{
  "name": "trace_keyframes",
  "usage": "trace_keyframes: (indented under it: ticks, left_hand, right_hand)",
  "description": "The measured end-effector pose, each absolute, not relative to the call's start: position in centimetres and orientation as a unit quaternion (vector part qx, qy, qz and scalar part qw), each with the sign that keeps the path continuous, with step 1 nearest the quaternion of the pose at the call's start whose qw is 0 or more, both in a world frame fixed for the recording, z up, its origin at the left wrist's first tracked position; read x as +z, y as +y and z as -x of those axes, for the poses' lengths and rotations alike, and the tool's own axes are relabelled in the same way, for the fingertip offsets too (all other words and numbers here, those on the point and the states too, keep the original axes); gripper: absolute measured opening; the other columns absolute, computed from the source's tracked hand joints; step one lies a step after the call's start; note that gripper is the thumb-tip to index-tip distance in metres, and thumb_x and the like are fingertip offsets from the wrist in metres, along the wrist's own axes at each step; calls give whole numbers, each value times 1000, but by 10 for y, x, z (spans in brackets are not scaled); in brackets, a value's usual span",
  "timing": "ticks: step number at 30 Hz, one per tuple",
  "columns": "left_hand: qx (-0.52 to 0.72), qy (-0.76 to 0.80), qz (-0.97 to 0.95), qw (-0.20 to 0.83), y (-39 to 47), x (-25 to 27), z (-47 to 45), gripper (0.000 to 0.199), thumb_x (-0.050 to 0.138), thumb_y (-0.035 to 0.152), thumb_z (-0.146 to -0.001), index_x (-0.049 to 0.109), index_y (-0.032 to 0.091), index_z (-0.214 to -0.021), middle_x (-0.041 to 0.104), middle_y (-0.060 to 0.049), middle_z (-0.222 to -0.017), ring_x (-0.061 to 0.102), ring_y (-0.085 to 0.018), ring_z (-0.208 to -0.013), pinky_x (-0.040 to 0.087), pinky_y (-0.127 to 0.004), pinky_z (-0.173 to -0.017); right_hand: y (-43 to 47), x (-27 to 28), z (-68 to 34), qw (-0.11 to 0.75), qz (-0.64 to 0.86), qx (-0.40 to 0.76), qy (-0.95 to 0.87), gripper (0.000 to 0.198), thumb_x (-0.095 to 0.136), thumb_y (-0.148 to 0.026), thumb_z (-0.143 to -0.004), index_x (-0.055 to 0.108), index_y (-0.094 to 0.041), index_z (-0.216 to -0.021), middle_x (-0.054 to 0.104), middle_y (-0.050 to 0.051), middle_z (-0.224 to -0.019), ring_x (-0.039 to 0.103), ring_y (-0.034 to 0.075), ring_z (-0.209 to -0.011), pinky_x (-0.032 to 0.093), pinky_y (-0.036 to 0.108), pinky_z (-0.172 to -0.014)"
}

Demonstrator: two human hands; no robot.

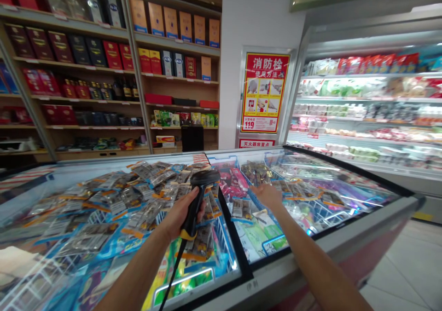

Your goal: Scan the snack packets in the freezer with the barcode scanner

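My left hand (183,214) is wrapped round the grip of a black and yellow barcode scanner (204,178), its head pointing away from me and its cable hanging down. Many snack packets (119,200) with clear fronts and orange or blue edges lie spread on the glass lid under and left of the scanner. Over the right-hand lid my right hand (269,196) reaches out beside a small pile of packets (257,172). Its fingers are blurred and partly hidden, and whether they touch or hold a packet cannot be made out.
The chest freezer (257,281) has glass lids with a dark frame, and wire baskets of bagged goods show beneath. Behind it stand wooden shelves (177,42) of boxes and a red fire-hydrant notice (265,92). A lit refrigerated display (366,97) stands at the right.
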State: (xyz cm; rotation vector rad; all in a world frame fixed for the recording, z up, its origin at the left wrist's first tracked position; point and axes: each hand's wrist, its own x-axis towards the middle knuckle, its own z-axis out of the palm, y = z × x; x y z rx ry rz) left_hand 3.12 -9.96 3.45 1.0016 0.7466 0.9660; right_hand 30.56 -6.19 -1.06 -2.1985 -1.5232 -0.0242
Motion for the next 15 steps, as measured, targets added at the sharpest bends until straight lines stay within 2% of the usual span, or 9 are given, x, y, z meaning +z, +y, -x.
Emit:
trace_keyframes:
  ticks: [3, 7, 12, 15]
  left_hand:
    - [434, 336, -455, 701, -99, 33, -31, 28, 49, 41, -72, 48, 14, -74, 51, 1, -53, 46, -7, -38, 36, -18, -37]
    - [435, 329, -469, 694, -98, 32, -31, 28, 48, 42, -72, 49, 14, -76, 51, 1, -53, 46, -7, -38, 36, -18, -37]
    - [431, 331, -478, 690, -99, 33, -31, 30, 49, 45, -70, 47, 15, -71, 51, 1, -53, 46, -7, -39, 35, -18, -37]
    - [431, 323, -482, 691, -99, 33, -31, 31, 49, 45, -70, 49, 15, -77, 51, 2, -54, 46, -7, -39, 34, -18, -37]
  right_hand:
    - [-70, -12, -284, 185, 783, 41, -592, 65, 33, -73, -59, 63, -15, -60, 61, 14, -64, 58, 26, -70, 41, 36, -61]
    - [-77, -14, -275, 174, 784, 48, -594, 62, 40, -76, -50, 62, -18, -55, 62, 11, -59, 59, 24, -63, 41, 31, -55]
    - [-72, -11, -272, 126, 779, 64, -611, 52, 48, -68, -53, 59, -17, -50, 62, 9, -58, 59, 20, -62, 39, 24, -51]
    - [-64, -15, -272, 160, 767, 88, -616, 42, 52, -57, -58, 57, -18, -46, 59, 5, -51, 57, 16, -57, 36, 21, -48]
